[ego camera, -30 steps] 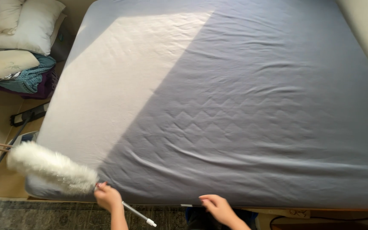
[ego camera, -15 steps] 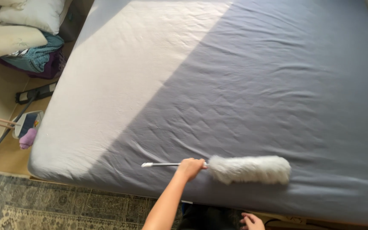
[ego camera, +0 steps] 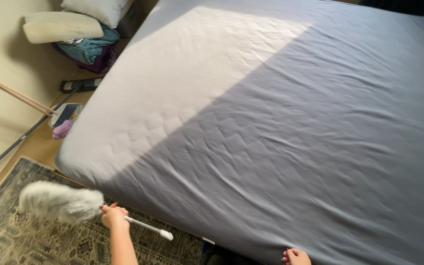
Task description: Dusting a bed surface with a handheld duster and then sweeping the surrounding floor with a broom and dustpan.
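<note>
duster (ego camera: 60, 202) in left hand (ego camera: 114, 216) now off the bed (ego camera: 280, 122) (over the rug (ego camera: 6, 235))

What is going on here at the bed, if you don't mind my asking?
A person stands at the foot of a bed covered with a grey sheet. The left hand grips a fluffy white duster by its handle, holding it over the patterned rug beside the bed's corner. The right hand rests at the sheet's near edge. Pillows lie piled on the floor.
</note>
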